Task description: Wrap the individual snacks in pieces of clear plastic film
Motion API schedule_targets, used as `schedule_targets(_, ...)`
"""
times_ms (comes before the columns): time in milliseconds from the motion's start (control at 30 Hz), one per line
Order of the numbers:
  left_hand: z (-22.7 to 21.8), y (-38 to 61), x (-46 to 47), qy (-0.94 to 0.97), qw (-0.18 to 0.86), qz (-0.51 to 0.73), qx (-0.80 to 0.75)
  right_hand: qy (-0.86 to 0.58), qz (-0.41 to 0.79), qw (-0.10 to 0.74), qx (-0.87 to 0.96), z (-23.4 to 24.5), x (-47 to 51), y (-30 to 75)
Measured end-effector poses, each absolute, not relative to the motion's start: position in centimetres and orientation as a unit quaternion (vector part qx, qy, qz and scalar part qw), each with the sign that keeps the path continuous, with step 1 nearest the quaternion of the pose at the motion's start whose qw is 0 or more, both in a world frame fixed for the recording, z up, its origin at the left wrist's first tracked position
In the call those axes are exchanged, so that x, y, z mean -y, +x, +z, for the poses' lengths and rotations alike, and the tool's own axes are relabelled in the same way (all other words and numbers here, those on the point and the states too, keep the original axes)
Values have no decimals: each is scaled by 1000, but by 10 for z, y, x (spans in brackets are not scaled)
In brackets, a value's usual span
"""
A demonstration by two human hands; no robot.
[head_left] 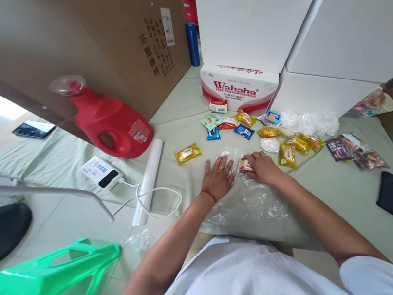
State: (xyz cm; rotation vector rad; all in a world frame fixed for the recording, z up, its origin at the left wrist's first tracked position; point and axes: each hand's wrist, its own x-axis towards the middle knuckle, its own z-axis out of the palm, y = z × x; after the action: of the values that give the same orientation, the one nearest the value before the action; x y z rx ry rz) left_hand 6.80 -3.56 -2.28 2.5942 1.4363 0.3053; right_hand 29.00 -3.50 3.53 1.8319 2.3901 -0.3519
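Observation:
My left hand (218, 177) lies flat with fingers spread on a clear plastic bag (249, 203) spread over the pale green table cover. My right hand (264, 167) is closed around a small red and white snack packet (245, 164) at the bag's far edge, between both hands. Several small snack packets lie just beyond: a yellow one (188, 153) to the left, blue ones (244, 131) in the middle, yellow ones (294, 145) to the right.
A red detergent jug (111, 123), a white power bank (101, 172) with cable and a white roll (149, 179) lie left. A Wahaha box (239, 89), white foam boxes (254, 15), crumpled plastic (311, 123), dark packets (354, 148) and a black pouch (392, 194) are behind and right. A green stool (44, 293) stands near left.

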Motion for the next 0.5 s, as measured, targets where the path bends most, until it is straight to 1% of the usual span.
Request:
schedule_targets(100, -23, 68, 35, 867, 81, 103, -481, 593, -128, 21, -795, 43, 47, 318)
schedule_targets(167, -24, 68, 35, 867, 84, 103, -480, 586, -119, -21, -801, 56, 57, 331)
schedule_targets(233, -24, 68, 36, 867, 87, 103, -479, 562, -110, -64, -817, 72, 68, 334)
schedule_targets(300, -24, 68, 36, 867, 90, 102, -479, 526, -105, -90, -839, 82, 77, 325)
schedule_targets(400, -24, 68, 35, 864, 94, 100, -484, 479, -95, -82, -869, 75, 86, 301)
schedule_targets(500, -22, 64, 31, 854, 96, 97, -502, 470, -92, -46, -876, 46, 88, 284)
